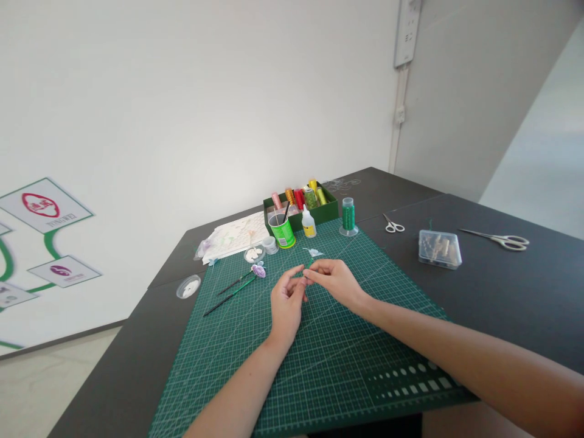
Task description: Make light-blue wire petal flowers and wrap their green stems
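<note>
Over the green cutting mat (328, 359), my left hand (286, 302) and my right hand (333, 280) meet fingertip to fingertip. Both pinch a thin green stem with a small pale flower (314, 252) at its far end. The stem is mostly hidden between the fingers. A finished purple flower on a green stem (258, 271) lies on the mat to the left of my hands, beside a dark stick (232, 285).
At the mat's far edge: a green box of thread spools (303, 205), a green cup (283, 232), a glue bottle (309, 222), a green thread spool (348, 216). Small dishes (188, 286) and papers (235, 236) lie left. Two scissors (393, 225) (502, 239) and a clear box (440, 249) rest right.
</note>
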`<state>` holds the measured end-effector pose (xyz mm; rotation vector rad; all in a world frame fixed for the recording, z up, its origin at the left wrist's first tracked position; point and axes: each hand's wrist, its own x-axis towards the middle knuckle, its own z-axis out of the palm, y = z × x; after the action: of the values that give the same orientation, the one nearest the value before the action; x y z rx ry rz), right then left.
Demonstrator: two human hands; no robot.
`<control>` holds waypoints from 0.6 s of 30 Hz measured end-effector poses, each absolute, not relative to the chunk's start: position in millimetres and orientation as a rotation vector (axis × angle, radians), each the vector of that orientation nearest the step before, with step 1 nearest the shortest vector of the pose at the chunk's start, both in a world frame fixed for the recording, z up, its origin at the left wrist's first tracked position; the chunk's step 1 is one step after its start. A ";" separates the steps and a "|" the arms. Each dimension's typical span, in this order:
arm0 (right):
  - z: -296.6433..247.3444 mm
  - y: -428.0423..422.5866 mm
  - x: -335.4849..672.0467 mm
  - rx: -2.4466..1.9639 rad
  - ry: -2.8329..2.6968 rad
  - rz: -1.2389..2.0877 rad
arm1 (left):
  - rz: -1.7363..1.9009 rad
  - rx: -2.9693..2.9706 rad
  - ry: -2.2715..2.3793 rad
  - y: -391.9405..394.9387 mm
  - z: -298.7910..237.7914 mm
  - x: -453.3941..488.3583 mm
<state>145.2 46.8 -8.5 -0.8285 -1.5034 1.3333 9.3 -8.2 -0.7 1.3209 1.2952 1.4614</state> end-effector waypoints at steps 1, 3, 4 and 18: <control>-9.0 47.3 145.2 -0.821 -1.501 1.342 | 1.457 1.324 1.295 -8.0 -0.8 8.9; -9.4 47.9 145.5 -0.813 -1.507 1.345 | 1.450 1.331 1.292 -7.5 -1.0 8.1; -9.3 48.2 145.9 -0.813 -1.514 1.342 | 1.449 1.332 1.290 -7.3 -1.2 7.7; -8.0 47.0 148.3 -0.839 -1.540 1.338 | 1.451 1.336 1.281 -8.1 -3.4 7.3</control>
<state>148.3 47.0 -8.0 -0.8388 -1.5404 1.3382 7.3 -8.1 -3.4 1.3360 1.2813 1.4505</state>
